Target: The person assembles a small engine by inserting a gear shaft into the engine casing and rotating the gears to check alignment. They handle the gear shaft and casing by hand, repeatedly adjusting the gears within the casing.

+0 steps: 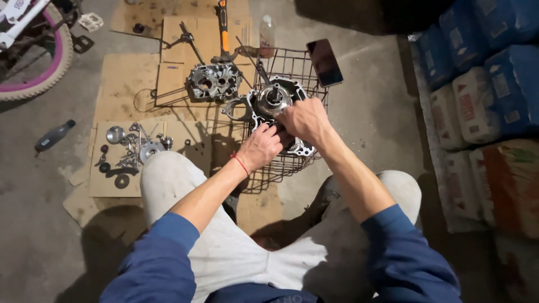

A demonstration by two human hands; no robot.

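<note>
Resting under both hands' fingers (pixel 268 130), engine case (pixel 281 101) atop wire basket (pixel 297 67).

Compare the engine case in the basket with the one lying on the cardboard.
The basket case sits on the wire basket under both hands, left hand and right hand; the cardboard case lies untouched on the cardboard. The basket case carries a round hub with a shaft; none shows on the cardboard case. Both are grey cast metal with open cavities.

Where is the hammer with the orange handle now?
The hammer lies on cardboard at the top centre, behind the engine cover, left of the plastic bottle.
</note>
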